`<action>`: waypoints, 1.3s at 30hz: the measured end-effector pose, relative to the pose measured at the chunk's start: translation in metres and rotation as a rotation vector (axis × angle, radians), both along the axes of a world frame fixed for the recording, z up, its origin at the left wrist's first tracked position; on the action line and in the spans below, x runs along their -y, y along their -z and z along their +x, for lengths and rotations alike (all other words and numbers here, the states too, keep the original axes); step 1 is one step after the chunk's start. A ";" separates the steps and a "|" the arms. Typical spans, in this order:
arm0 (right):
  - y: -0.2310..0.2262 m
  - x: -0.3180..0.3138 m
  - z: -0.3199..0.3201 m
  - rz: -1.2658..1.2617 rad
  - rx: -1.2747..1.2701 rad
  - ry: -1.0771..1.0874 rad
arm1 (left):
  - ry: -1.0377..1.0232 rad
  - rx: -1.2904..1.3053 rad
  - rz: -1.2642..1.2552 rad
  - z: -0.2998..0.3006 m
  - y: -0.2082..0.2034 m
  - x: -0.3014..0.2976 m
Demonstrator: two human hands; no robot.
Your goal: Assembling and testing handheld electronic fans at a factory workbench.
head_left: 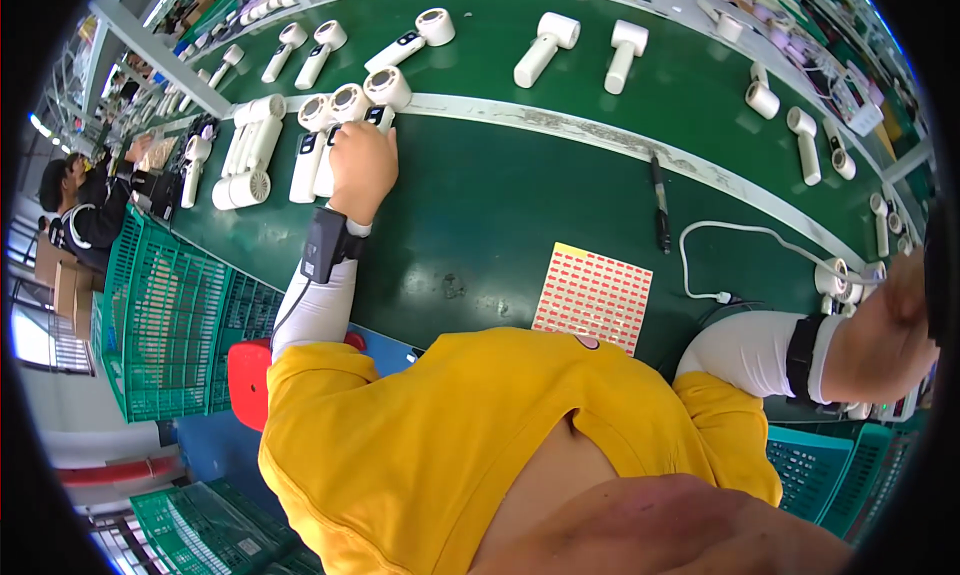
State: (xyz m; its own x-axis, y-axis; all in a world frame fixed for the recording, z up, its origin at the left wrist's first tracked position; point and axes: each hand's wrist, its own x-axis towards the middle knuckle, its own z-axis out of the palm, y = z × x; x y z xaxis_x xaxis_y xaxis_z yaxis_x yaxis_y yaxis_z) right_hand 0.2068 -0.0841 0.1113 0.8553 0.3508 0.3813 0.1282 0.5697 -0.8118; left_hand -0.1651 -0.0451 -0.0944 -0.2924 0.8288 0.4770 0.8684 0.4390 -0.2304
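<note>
At the left of the bench, my left hand (363,170) is closed over the handles in a row of white handheld fans (306,165), their round heads pointing away from me. The hand hides part of the handles, so which fan lies under the fingers is partly covered. More white fans (250,145) are stacked just left of that row. My right hand (885,325) is raised at the far right, blurred and cut by the picture's dark rim; its fingers cannot be made out. Several white fans (830,277) and a white cable (740,225) lie near it.
A sheet of red-printed stickers (594,293) lies before me, with a black pen (660,205) beyond it. More fans stand along the green belt (480,65) behind a pale rail (560,125). Green crates (165,315) and a red stool (248,380) are at left; a person (85,210) sits beyond.
</note>
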 end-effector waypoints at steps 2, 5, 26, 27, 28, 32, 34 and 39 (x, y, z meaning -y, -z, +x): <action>0.020 -0.002 0.033 0.140 0.162 -0.277 | -0.130 0.277 -0.047 0.004 -0.006 -0.003; 0.042 -0.004 0.069 0.405 0.493 -0.824 | 0.159 1.064 -0.070 -0.001 -0.016 0.003; 0.058 -0.047 -0.029 0.314 0.430 -0.888 | 1.677 0.955 0.426 0.189 -0.086 0.011; 0.059 -0.045 -0.035 0.291 0.410 -0.910 | 1.645 0.971 0.409 0.183 -0.087 0.007; 0.056 -0.041 -0.039 0.180 0.243 -1.121 | 1.697 0.786 0.449 0.179 -0.089 0.001; 0.051 -0.026 -0.043 -0.024 -0.018 -1.431 | 1.763 0.547 0.413 0.173 -0.083 -0.004; 0.054 -0.016 -0.044 0.036 0.186 -1.269 | 1.706 0.823 0.214 0.177 -0.072 -0.002; 0.065 -0.029 -0.044 0.459 0.625 -0.686 | 1.555 1.319 -0.182 0.190 -0.071 0.001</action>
